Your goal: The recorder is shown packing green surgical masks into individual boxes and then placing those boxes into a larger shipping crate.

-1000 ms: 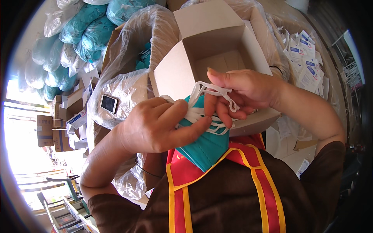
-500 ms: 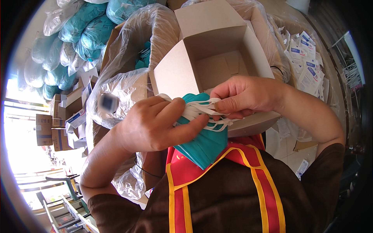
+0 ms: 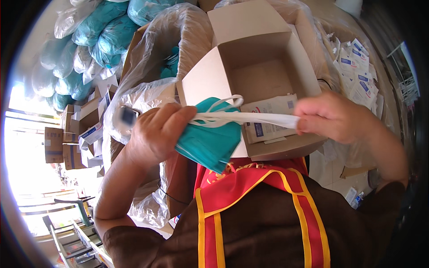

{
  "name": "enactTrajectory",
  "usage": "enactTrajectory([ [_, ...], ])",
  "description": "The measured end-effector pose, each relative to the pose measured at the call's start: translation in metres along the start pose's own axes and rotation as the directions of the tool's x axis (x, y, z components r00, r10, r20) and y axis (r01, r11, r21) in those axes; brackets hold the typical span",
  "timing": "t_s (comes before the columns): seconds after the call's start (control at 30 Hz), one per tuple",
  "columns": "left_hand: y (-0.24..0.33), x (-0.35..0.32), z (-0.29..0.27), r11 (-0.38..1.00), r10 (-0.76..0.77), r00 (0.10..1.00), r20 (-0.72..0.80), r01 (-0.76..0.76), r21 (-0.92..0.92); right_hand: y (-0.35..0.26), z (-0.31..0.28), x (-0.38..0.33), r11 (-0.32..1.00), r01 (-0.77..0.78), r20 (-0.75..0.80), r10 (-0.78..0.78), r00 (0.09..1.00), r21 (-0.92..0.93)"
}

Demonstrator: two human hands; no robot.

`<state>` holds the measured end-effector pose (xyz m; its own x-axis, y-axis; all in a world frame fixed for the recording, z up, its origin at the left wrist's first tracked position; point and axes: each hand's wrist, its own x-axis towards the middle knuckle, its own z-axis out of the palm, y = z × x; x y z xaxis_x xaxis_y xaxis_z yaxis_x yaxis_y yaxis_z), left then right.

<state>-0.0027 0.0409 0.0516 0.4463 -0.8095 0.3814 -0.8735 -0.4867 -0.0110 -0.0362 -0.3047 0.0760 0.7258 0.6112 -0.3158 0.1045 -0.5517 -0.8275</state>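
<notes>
A stack of folded teal face masks [image 3: 208, 138] is gripped at its left side by my left hand [image 3: 156, 134], with the thumb and fingers closed on it. From the masks, a bunch of white elastic straps [image 3: 263, 118] runs stretched to the right. My right hand [image 3: 333, 118], somewhat blurred, pinches the far end of these straps. Other loops of strap curl loosely over the masks' top edge. Just beyond the masks stands an open cardboard box [image 3: 290, 149]; white printed packets [image 3: 270, 116] lie inside it, partly hidden behind the straps.
Left of the box is a plastic-lined carton [image 3: 192, 31] with teal pieces inside. White packets fill another lined container [image 3: 357, 67] at the right. Stuffed bags [image 3: 111, 38] are piled at the upper left, above small cartons [image 3: 53, 143]. A red apron [image 3: 210, 196] covers my front.
My right hand has moved right, drawing the straps out straight. My left hand has shifted slightly left with the masks. The packets in the box now show.
</notes>
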Motion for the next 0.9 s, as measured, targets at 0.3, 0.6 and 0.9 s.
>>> enactTrajectory([
  [0.3, -0.074, -0.077, 0.010, 0.878, -0.336, 0.942, -0.002, 0.314, 0.361, 0.043, -0.017, -0.097, 0.999, 0.002, -0.266, 0.008, 0.964, 0.037],
  [0.6, -0.022, -0.024, 0.020, 0.997, 0.009, 0.997, -0.075, -0.004, 0.072, 0.064, 0.004, -0.020, 0.656, 0.256, -0.295, -0.053, 0.954, 0.710],
  [0.9, 0.006, -0.002, 0.025, 0.991, 0.132, 0.984, -0.117, -0.132, 0.011, 0.004, 0.040, 0.054, 0.901, 0.433, -0.249, -0.415, 0.875, 0.020],
])
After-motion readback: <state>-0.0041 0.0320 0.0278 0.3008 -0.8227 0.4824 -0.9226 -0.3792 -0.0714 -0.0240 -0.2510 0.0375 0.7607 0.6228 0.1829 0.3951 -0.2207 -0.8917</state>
